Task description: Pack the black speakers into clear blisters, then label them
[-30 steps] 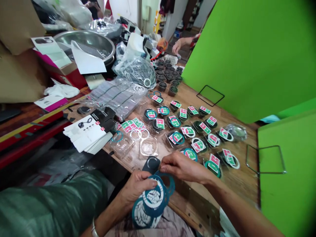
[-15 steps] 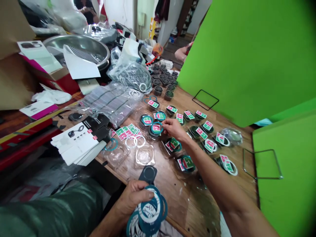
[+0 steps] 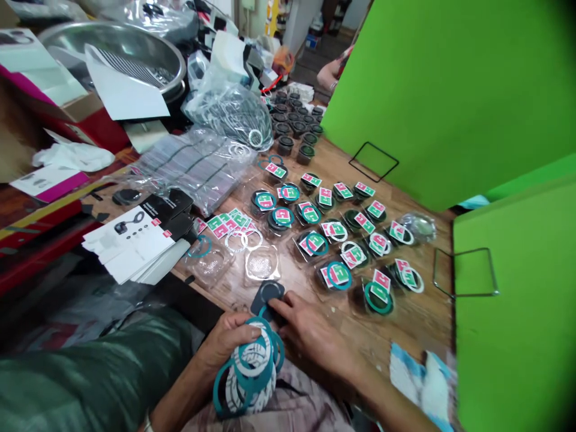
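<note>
Gripped: left hand (image 3: 224, 341) clasping a stack of teal-and-white rings (image 3: 245, 375) just off the near edge of a wooden workbench (image 3: 418, 324); right hand (image 3: 310, 336) open, resting on a black rounded plate (image 3: 267, 297) at that edge.

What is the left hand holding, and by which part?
The left hand holds a bundle of teal and white rings, gripping it by the bundle's upper edge.

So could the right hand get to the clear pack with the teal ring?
Likely yes: the right hand lies just below the clear pack, with only bare wooden tabletop between them.
</note>
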Motion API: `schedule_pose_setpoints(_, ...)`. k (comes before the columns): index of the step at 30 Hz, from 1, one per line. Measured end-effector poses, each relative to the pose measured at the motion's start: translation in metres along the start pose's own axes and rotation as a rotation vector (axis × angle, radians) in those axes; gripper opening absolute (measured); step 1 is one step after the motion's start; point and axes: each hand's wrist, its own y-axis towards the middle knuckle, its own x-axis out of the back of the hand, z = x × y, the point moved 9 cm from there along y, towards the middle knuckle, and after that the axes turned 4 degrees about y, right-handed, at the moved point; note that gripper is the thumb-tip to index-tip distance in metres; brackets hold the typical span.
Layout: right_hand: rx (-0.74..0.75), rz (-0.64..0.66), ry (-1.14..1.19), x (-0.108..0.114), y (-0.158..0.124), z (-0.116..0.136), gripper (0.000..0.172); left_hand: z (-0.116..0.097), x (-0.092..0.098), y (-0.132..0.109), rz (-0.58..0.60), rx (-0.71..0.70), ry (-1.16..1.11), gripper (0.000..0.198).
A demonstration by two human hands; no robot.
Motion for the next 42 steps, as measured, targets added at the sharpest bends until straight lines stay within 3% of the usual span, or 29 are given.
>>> schedule_pose_setpoints(3, -0.078, -0.040, 0.045, -0.014, -0.001, -0.008, 0.045, 0.003, -0.001, -0.001, 0.014, -0.003, -0.009, 0.022)
schedule_pose_setpoints(9, -0.104, -0.095, 0.124, -0.011, -0.004, -0.011, 0.017, 0.006, -0.009, 0.001, 0.030, -0.002, 0.020, 0.026)
schedule_pose_setpoints(14, -0.085, -0.133, 0.189, -0.011, -0.005, -0.008, 0.034, 0.008, -0.014, -0.005, 0.028, 0.008, 0.013, 0.026)
schedule_pose_setpoints(18, -0.077, -0.134, 0.114, -0.011, 0.000, -0.004, 0.046, 0.017, -0.015, -0.013, 0.026, 0.047, -0.047, 0.027)
schedule_pose_setpoints(25, -0.097, -0.156, 0.068, -0.010, 0.006, -0.003, 0.029, 0.020, -0.011, -0.019, 0.002, 0.036, -0.115, 0.020)
schedule_pose_setpoints(31, -0.163, -0.296, 0.393, -0.006, -0.009, -0.020, 0.007, 0.023, -0.002, -0.017, -0.075, 0.019, -0.112, 0.018)
schedule_pose_setpoints(34, -0.158, -0.397, 0.606, 0.022, -0.018, -0.032, 0.010, 0.021, -0.004, -0.014, -0.073, -0.004, -0.123, 0.022)
schedule_pose_setpoints(37, -0.095, -0.580, 0.720, 0.082, -0.011, -0.046, 0.008, 0.019, -0.007, -0.009, -0.098, -0.007, -0.095, 0.029)
schedule_pose_setpoints(40, -0.104, -0.676, 0.789, 0.138, 0.031, -0.067, 0.019, 0.011, -0.011, -0.003, -0.100, -0.028, -0.004, 0.036)
schedule_pose_setpoints(42, -0.174, -0.690, 0.809, 0.164, 0.076, -0.085, 0.009, 0.003, -0.017, 0.003, -0.051, -0.078, 0.096, 0.042)
